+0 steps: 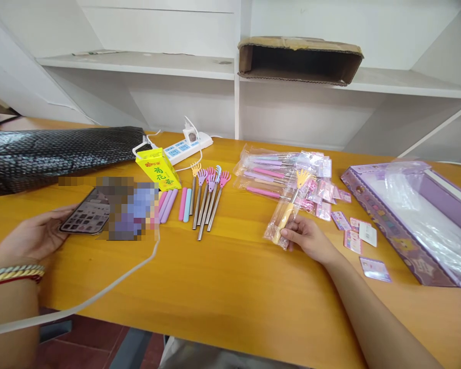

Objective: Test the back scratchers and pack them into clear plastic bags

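Observation:
My left hand (40, 236) is closed around the edge of a smartphone (86, 212) at the left, its screen lit. A white cable (111, 284) runs across in front. In my right hand (307, 237) is a back scratcher (286, 218) with a yellow handle and yellow claw head, inside a clear plastic bag. Behind it lie several bagged back scratchers (265, 172) in pink and purple. Between my hands are several loose metal rods with coloured claw heads (205, 205). Beside them lie purple handles (169, 206), a pink handle (182, 204) and a blue handle (187, 206).
A yellow box (157, 171) stands before a white power strip (176, 149). Black bubble wrap (61, 154) lies far left. Small cards (374, 269) are scattered beside a purple display box (403, 241) holding clear plastic. A cardboard box (299, 43) rests on the shelf above.

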Demonstrator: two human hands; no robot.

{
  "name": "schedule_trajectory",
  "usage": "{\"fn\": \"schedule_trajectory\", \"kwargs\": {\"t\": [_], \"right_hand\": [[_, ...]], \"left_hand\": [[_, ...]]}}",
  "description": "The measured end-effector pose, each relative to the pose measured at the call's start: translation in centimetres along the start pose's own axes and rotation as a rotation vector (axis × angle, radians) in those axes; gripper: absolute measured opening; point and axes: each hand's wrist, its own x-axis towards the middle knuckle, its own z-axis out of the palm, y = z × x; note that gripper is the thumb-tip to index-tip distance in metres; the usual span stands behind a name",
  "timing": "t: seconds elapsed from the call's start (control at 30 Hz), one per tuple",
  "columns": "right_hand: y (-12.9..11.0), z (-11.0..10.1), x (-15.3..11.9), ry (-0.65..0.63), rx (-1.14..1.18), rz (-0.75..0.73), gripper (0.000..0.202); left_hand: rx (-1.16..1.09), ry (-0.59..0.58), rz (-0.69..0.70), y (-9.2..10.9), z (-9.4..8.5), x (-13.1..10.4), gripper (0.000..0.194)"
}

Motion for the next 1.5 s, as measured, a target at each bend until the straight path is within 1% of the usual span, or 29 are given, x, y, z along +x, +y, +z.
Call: {"fn": "schedule_trajectory", "kwargs": {"t": [0.13, 0.3, 0.4, 0.53, 0.67, 0.77, 0.87, 0.93, 1.0, 1.13, 1.27, 1.5], "right_hand": [[-0.1, 0.1, 0.0, 0.004, 0.003, 0.000, 0.030], [-0.1, 0.1, 0.0, 0.012, 0.002, 0.007, 0.032], [0.1, 0.1, 0.1, 0.006, 0.005, 0.008, 0.032], [0.1, 0.0, 0.0, 0.003, 0.020, 0.029, 0.033], [0.1, 0.1, 0.0, 0.006, 0.014, 0.026, 0.034], [0.1, 0.1, 0.1, 0.014, 0.006, 0.019, 0.033], [0.0, 0.1, 0.1, 0.010, 0.004, 0.018, 0.031], [-0.1, 0.1, 0.0, 0.010, 0.001, 0.015, 0.030], [-0.2, 0.2, 0.0, 0.014, -0.004, 0.008, 0.030], [-0.3, 0.2, 0.0, 0.017, -0.015, 0.004, 0.031], [-0.2, 0.1, 0.0, 0.002, -0.008, 0.007, 0.031], [-0.2, 0.1, 0.0, 0.013, -0.011, -0.002, 0.028]], "left_hand": [[-0.059, -0.043, -0.021, 0.1, 0.0, -0.1, 0.032], [-0.025, -0.001, -0.061, 0.3, 0.4, -0.3, 0.031], [-0.021, 0.028, -0.046, 0.4, 0.7, -0.3, 0.028], [-0.040, 0.055, -0.068, 0.5, 1.0, -0.4, 0.025], [-0.045, 0.081, -0.064, 0.5, 1.0, -0.3, 0.025], [-0.017, 0.020, -0.034, 0.3, 0.6, -0.2, 0.030], [0.062, -0.071, -0.043, 0.0, 0.1, -0.2, 0.045], [0.079, -0.090, -0.032, -0.1, -0.2, -0.3, 0.054], [0.059, -0.096, -0.008, -0.2, -0.4, -0.6, 0.058], [0.039, -0.120, 0.006, 0.1, 0.0, -1.2, 0.057], [0.052, -0.113, -0.005, 0.4, 0.6, -1.5, 0.056], [-0.018, -0.116, -0.002, -0.3, -0.4, -0.5, 0.053]]}}
